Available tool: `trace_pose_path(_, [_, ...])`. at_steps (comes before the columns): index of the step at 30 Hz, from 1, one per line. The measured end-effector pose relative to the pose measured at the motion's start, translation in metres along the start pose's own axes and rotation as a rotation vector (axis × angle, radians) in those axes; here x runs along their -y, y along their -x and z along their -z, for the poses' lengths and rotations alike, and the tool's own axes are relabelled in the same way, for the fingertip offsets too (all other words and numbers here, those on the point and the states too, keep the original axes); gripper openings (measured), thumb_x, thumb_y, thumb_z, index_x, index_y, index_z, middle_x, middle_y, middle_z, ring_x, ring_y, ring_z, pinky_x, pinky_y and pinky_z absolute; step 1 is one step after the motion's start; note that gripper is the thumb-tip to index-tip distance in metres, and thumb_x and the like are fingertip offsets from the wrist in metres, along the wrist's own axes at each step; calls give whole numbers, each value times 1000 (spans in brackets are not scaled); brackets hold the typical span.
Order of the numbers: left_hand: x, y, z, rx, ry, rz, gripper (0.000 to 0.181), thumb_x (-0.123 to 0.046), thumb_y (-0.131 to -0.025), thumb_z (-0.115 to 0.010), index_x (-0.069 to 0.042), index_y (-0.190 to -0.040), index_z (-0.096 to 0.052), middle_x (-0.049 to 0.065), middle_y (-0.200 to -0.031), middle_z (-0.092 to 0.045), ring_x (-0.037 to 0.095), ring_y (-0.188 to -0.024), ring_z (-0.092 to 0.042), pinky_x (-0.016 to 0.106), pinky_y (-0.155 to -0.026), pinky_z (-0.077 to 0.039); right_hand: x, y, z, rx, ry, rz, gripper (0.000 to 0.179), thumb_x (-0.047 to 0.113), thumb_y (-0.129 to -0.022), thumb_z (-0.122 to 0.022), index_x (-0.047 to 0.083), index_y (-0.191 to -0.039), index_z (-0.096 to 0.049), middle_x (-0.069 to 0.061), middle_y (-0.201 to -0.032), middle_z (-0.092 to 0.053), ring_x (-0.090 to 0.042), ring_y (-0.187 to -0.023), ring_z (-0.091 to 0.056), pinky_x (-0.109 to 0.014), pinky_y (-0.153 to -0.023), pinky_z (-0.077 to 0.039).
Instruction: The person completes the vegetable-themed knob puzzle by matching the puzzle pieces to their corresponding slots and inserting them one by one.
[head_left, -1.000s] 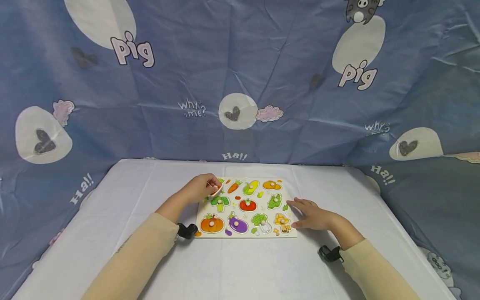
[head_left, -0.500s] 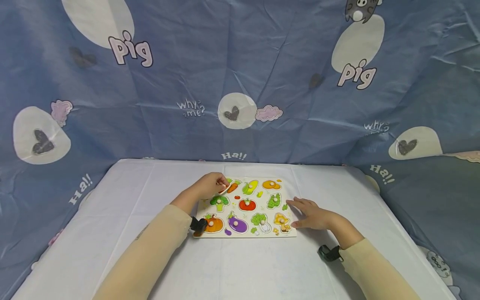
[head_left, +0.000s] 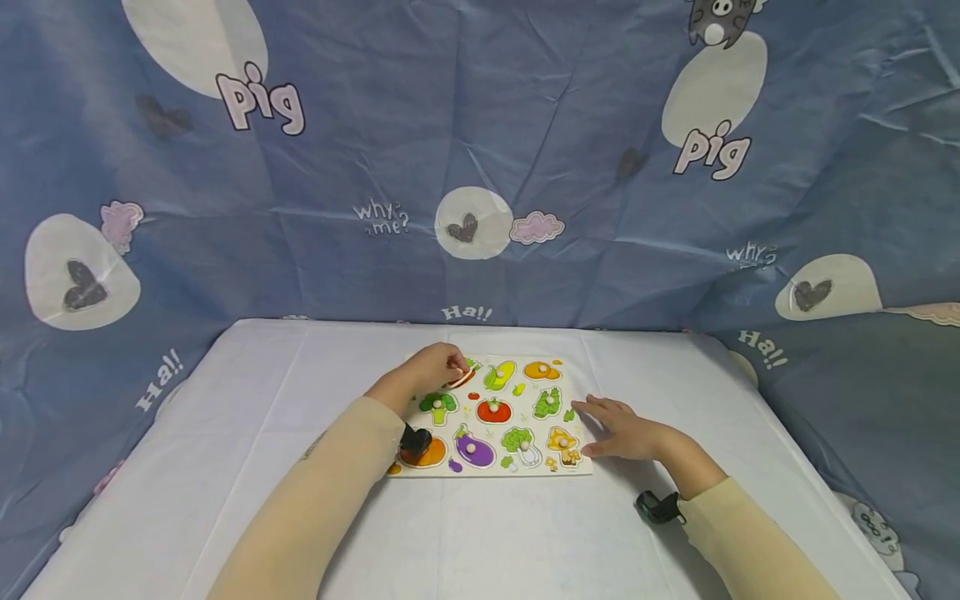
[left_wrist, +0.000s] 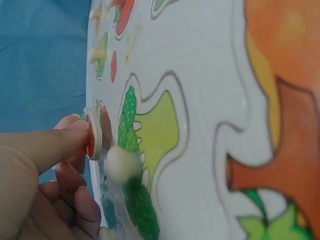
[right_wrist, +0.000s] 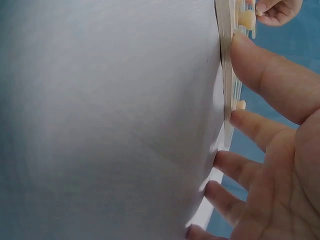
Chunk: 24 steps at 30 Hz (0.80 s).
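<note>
My left hand [head_left: 431, 372] pinches a red puzzle piece [left_wrist: 95, 136] with a pale edge between thumb and fingers. In the head view it is tilted over the carrot spot in the board's back row; its exact vegetable cannot be told. The vegetable peg puzzle board [head_left: 481, 472] lies flat under it. Below the hand sits the broccoli piece [left_wrist: 157, 127] with its round knob. At the board's right edge, my right hand [head_left: 626, 429] is spread with loose fingers. Its thumb [right_wrist: 260, 65] and forefinger touch the board's edge, the other fingertips rest on the cloth.
The tomato [head_left: 492, 411], eggplant [head_left: 480, 452], corn [head_left: 498, 377] and several other knobbed pieces sit in the board. A white cloth [head_left: 495, 542] covers the table. Behind it hangs a blue printed curtain [head_left: 480, 283]. A dark wrist camera [head_left: 416, 438] hangs over the pumpkin piece.
My left hand has moved right along the board's back row with the red piece, from left of the carrot to over it. My right hand has stayed in place.
</note>
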<state>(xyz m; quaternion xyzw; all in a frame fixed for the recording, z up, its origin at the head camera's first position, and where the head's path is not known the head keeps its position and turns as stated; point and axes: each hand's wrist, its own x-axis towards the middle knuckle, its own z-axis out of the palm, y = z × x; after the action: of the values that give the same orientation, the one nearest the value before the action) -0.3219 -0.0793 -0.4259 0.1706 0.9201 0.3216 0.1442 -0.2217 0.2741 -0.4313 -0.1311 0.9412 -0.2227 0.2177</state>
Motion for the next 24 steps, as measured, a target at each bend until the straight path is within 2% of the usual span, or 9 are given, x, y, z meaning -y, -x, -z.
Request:
trace_pose_path(5, [-2, -6, -5, 6, -1, 46, 8, -8, -101, -60, -9, -103, -68, 4, -92, -61, 18, -84, -55, 32, -78, -48, -1, -2, -1, 0, 10, -7, 95, 54, -82, -76, 18, -158, -31, -18, -165, -15, -43, -150, -8, -72, -112, -16])
trace_pose_path(11, [-3, -8, -8, 16, -11, 48, 8, -9, -101, -59, -8, -103, -67, 5, -91, -61, 19, -83, -55, 33, -78, -48, 0, -4, -1, 2, 27, -14, 92, 52, -83, -75, 18, -157, -33, -21, -164, -18, -47, -149, -10, -73, -111, -18])
trace_pose_path(16, [-2, -11, -9, 20, 19, 64, 8, -10, -101, -60, -9, -103, -68, 4, -92, -62, 18, -84, -55, 32, -78, -48, 0, -3, -1, -5, 25, -2, 90, 49, -84, -76, 19, -157, -33, -20, -164, -18, -47, -149, -10, -73, -111, -18])
trace_pose_path(20, [-2, -9, -9, 30, 48, 48, 9, -7, -100, -59, -8, -103, -68, 6, -93, -63, 19, -83, -56, 32, -78, -49, -2, -4, -1, -5, 32, 2, 90, 50, -84, -75, 19, -158, -33, -19, -164, -17, -47, -149, -10, -73, -111, -18])
trace_pose_path(24, [-5, -6, -8, 31, 33, 34, 10, -6, -101, -58, -7, -103, -68, 5, -91, -62, 18, -81, -56, 30, -76, -49, -3, -5, -2, -5, 36, 0, 91, 51, -84, -75, 19, -158, -33, -19, -164, -18, -46, -149, -11, -73, -111, -19])
